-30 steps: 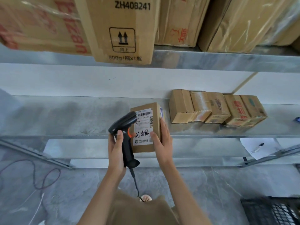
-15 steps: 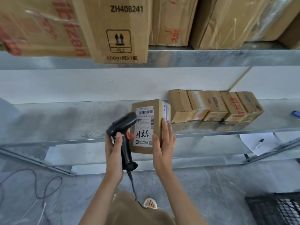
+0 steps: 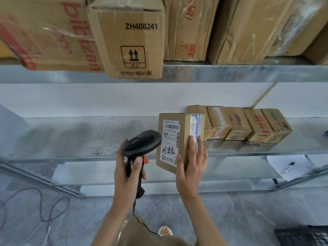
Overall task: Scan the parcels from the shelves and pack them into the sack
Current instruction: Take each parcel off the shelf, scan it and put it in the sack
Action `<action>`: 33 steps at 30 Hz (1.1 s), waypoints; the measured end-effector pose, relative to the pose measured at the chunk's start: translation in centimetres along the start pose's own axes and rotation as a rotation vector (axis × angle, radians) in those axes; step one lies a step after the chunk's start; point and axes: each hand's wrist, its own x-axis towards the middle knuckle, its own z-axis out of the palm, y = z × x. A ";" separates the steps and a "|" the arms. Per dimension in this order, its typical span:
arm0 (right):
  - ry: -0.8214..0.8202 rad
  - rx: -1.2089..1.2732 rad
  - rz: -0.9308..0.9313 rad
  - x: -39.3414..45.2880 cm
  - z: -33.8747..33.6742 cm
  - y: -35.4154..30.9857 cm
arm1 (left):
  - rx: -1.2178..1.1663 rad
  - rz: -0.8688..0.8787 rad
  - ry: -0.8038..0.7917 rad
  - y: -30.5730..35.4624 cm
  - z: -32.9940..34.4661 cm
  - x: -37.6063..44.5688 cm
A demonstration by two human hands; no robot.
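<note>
My right hand (image 3: pixel 190 167) grips a small cardboard parcel (image 3: pixel 175 139) upright in front of the middle shelf (image 3: pixel 71 137), its white barcode label facing me. My left hand (image 3: pixel 126 173) holds a black handheld scanner (image 3: pixel 141 144) by its handle, the scanner head close to the label's left edge. A cable runs down from the handle. Several more small parcels (image 3: pixel 248 125) stand in a row at the back right of the same shelf. No sack is in view.
Large cardboard boxes (image 3: pixel 131 38) fill the upper shelf and overhang its edge. A sheet of paper with a pen (image 3: pixel 287 166) lies on the lower shelf at right. Cables (image 3: pixel 44 206) loop on the floor at left. A black crate (image 3: pixel 305 235) sits at bottom right.
The parcel has been raised a little and turned so its right side shows. The scanner head stays by the label. My view has tilted slightly upward.
</note>
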 end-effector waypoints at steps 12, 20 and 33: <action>-0.009 0.007 -0.008 0.5 -0.3 0.7 | -0.022 -0.009 0.011 -0.1 0.9 0.0; -0.014 -0.004 -0.020 0.7 -0.2 0.9 | -0.108 -0.049 0.036 0.2 1.7 0.0; 0.011 0.048 0.051 0.6 0.3 1.3 | -0.088 -0.048 -0.004 -0.1 1.4 0.9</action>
